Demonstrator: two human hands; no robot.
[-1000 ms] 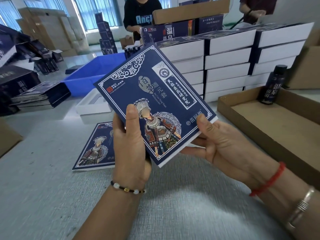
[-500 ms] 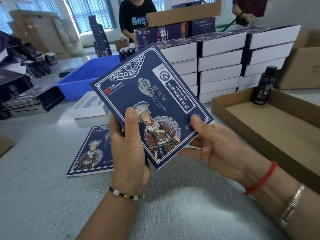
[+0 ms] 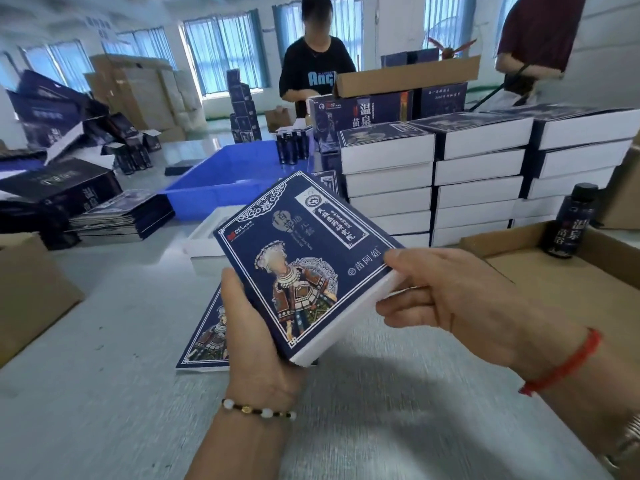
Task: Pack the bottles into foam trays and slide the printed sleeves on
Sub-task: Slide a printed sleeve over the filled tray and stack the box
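A dark blue printed sleeve (image 3: 298, 258) covers a white foam tray (image 3: 349, 327), held above the table. My left hand (image 3: 252, 337) grips its near left corner from below, thumb on the left edge. At the right corner my right hand (image 3: 446, 292) holds it, thumb on top and fingers under the white edge. A flat printed sleeve (image 3: 204, 334) lies on the table under it. An open white foam tray (image 3: 204, 237) sits behind. One dark bottle (image 3: 571, 220) stands in the cardboard tray (image 3: 526, 268) at right. The tray's contents are hidden.
Stacks of sleeved white boxes (image 3: 478, 178) fill the back right. A blue plastic bin (image 3: 228, 174) and dark bottles (image 3: 294, 147) stand behind. Flat sleeves (image 3: 121, 216) pile at left beside a cardboard box (image 3: 31, 292). A person in a black shirt (image 3: 315, 71) works across the table.
The sleeved tray has tilted flatter and swung so its white side faces me. My left thumb slid off the printed face to the edge. My view lifted toward the room.
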